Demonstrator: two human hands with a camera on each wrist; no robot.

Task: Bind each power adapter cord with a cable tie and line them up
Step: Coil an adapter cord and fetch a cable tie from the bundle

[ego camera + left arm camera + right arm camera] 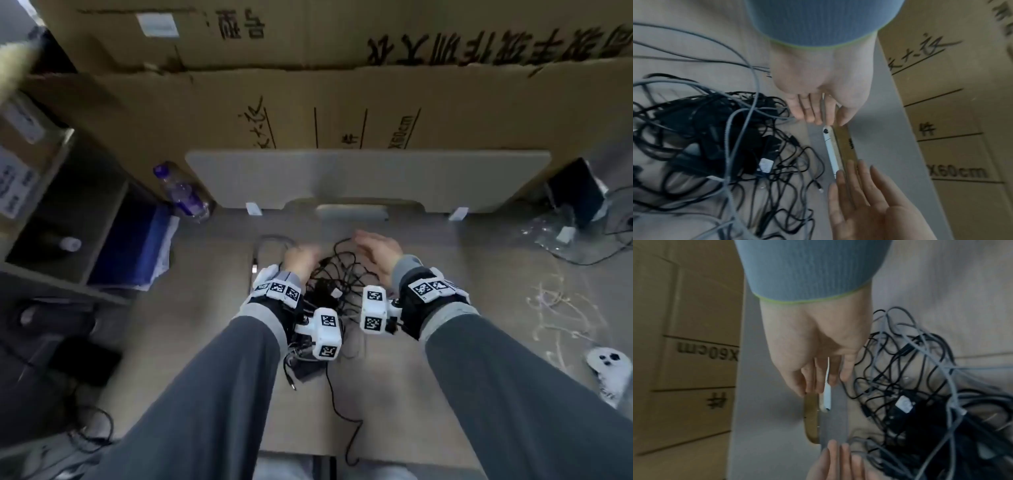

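While both forearms reach over the desk [445, 308], I see the tangled black adapter cords [337, 274] heaped between the wrists. Left hand [301, 257] and right hand [378, 251] flank its far edge, fingers straight and loose, gripping nothing. Loose cable ties [561, 308] lie right. Cardboard boxes [376, 113] stand behind.

Dark grey long sleeves [212, 394], paler ribbed cuffs [824, 21] with thin green edging. Black wrist straps [416, 308] carry white blocks [327, 334] printed with black-and-white square markers; thin black wires trail beneath the left block.
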